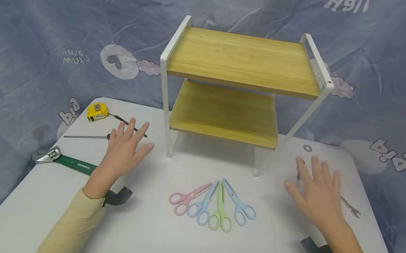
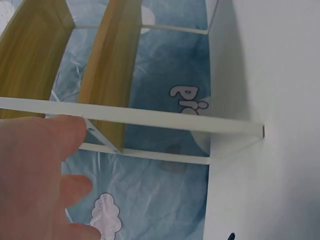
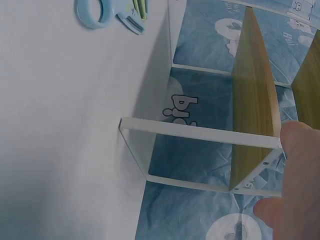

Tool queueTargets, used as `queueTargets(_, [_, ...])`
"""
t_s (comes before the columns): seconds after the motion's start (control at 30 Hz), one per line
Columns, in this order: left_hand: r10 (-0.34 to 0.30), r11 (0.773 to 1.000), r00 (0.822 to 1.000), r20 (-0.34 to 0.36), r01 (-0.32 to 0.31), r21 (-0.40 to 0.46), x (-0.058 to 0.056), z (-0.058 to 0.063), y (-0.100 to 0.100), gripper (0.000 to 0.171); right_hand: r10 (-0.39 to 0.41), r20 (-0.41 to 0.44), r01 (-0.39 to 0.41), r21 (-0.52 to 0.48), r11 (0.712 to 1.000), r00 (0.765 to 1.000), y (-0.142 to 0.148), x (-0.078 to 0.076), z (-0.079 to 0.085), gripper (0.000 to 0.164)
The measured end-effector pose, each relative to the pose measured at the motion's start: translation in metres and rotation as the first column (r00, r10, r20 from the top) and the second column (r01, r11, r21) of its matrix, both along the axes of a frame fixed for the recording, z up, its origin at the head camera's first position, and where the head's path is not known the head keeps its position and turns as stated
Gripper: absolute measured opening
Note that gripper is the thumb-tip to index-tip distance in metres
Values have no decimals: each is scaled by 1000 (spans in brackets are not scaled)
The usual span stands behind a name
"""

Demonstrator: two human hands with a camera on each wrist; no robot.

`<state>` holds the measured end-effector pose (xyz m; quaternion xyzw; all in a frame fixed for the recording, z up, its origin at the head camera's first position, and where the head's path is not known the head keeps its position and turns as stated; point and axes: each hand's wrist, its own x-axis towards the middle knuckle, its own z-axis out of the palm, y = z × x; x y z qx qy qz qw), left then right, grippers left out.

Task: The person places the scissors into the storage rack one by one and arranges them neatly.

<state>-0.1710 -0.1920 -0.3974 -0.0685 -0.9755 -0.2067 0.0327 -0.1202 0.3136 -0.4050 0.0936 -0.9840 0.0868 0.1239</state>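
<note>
My left hand [image 1: 122, 152] hovers over the table's left side with its fingers spread, holding nothing. Close by are an adjustable wrench [image 1: 74, 164] with a green handle and a thin metal rod [image 1: 86, 137], whose dark end is partly covered by the fingers. On the right, my other hand [image 1: 318, 195] is also spread and holds nothing; it partly hides a small wrench [image 1: 351, 206]. Between the hands lie pink scissors [image 1: 187, 198], blue scissors [image 1: 205, 206], green scissors [image 1: 220, 210] and another blue pair [image 1: 240, 204], fanned out with points away from me.
A two-tier shelf [image 1: 246, 59] with wooden boards and a white frame stands at the back of the white table [image 1: 171, 250]. A yellow tape measure [image 1: 97, 112] lies at the back left, a grey washer [image 1: 307, 148] at the back right. Patterned blue cloth [image 1: 27, 56] hangs behind.
</note>
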Motion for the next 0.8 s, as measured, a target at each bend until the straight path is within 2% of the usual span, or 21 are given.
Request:
queueTargets(0.2, [-27,994,999,-18,29,110,-5,-7,9,67,67,-69,-67,7,998,995,-7,-3,-16,75])
queueTargets(0.3, [-33,980,999,-34,40,196,-8,-12,15,65,103,-70,-105,-27,994,992,-13,-2,-25,71])
queueTargets(0.37, [-40,963,998,-52,52,265,-11,-13,22,64,126,-65,-131,-68,989,990,-17,0,-29,67])
queueTargets(0.47, [-46,924,996,-75,71,376,-16,-14,34,64,159,-58,-166,-121,979,985,-25,1,-36,62])
queueTargets(0.63, [-33,824,989,-145,109,556,-22,-16,52,60,196,-30,-198,-163,966,980,-38,4,-50,56])
queueTargets(0.8, [32,731,979,-200,113,673,-26,-20,65,48,257,-64,-265,-211,941,964,-48,9,-62,42])
